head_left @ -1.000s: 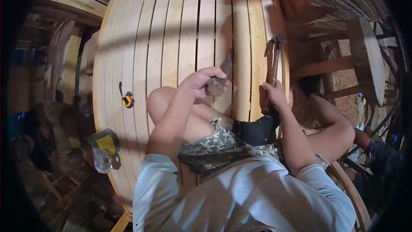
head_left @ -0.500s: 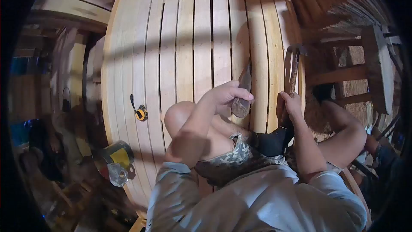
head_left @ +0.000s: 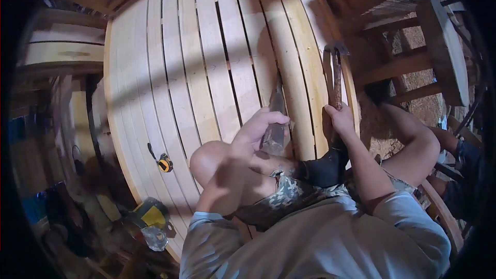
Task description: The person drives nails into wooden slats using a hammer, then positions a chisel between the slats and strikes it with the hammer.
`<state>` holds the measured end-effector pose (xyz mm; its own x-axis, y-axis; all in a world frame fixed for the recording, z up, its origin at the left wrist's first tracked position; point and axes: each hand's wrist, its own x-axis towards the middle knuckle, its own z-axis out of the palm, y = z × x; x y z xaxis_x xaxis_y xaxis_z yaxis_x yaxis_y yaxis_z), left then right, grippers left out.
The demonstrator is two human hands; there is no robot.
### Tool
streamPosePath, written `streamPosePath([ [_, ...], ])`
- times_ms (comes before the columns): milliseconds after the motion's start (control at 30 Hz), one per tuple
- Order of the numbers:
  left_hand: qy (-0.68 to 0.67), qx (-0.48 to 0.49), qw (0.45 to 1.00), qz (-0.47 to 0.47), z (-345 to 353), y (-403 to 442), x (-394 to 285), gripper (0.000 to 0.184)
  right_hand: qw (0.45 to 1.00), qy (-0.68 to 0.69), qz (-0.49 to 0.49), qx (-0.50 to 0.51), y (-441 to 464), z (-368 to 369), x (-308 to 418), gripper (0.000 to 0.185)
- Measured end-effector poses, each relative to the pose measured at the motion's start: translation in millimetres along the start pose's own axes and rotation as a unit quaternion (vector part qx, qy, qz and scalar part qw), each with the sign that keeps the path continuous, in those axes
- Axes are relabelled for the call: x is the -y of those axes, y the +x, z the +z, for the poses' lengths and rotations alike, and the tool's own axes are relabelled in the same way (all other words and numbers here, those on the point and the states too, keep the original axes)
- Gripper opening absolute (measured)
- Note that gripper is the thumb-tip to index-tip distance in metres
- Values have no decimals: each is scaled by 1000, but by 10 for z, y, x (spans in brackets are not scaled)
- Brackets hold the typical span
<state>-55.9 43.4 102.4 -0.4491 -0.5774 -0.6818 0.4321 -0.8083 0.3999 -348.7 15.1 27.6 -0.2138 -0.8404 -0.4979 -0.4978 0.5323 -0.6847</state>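
Observation:
My left hand (head_left: 258, 129) is wrapped round a dark, tapered wooden piece (head_left: 276, 129), whose blunt end faces me and whose narrow end points away along the slats. My right hand (head_left: 341, 119) grips the handle of a hammer (head_left: 337, 80), with its metal head at the far end, above the right edge of the slatted wooden surface (head_left: 191, 72). A black and yellow tape measure (head_left: 165, 163) lies on the slats, left of my bent knee.
At the lower left edge sit a yellow and dark container (head_left: 151, 214) and a clear plastic item (head_left: 154, 238). A wooden stool-like frame (head_left: 444, 51) stands at the right. Another person's leg (head_left: 445, 142) shows at the far right.
The view has shifted and turned, so the slats now slant. My left hand has tilted the wooden piece slightly and still holds it. My right hand keeps its grip on the hammer.

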Motion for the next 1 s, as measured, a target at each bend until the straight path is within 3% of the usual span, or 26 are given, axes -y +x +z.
streamPosePath([
  [133, 33, -10, 999, 1, -5, -121, -104, 22, 999, -43, 14, -3, 46, -4, -51, 34],
  [200, 20, -17, 1000, 8, -62, -117, -69, 24, 1000, -26, -14, -12, 57, 0, -105, 36],
  [267, 4, 7, 1000, -1, -113, -53, -39, 23, 999, 12, 24, 22, 34, -9, -48, 38],
  [433, -16, -57, 998, 22, -231, -42, 39, 24, 999, -40, 11, 6, 61, -23, -99, 39],
  [533, 23, -1, 1000, -13, -231, -67, -54, 25, 999, 6, 22, 27, -18, -48, 34, 38],
  [667, 25, 5, 1000, -13, -220, -64, -49, 24, 1000, -2, 17, 19, 21, -14, -44, 37],
  [733, 55, -12, 998, 4, -195, -74, -67, 25, 999, -2, 26, 25, 38, -1, -59, 37],
  [800, 88, -34, 995, 22, -161, -89, -96, 26, 998, 54, -40, 4, 71, 39, -164, 35],
  [867, 118, -57, 990, 45, -151, -117, -185, 27, 998, 37, -47, -5, -31, 14, -68, 34],
  [933, 236, -3, 972, 14, -173, -131, -305, 29, 998, 16, -57, -8, -139, -13, 71, 33],
  [1000, 265, -5, 964, 21, -221, -109, -327, 33, 995, -13, -93, 23, -294, -28, 253, 32],
])
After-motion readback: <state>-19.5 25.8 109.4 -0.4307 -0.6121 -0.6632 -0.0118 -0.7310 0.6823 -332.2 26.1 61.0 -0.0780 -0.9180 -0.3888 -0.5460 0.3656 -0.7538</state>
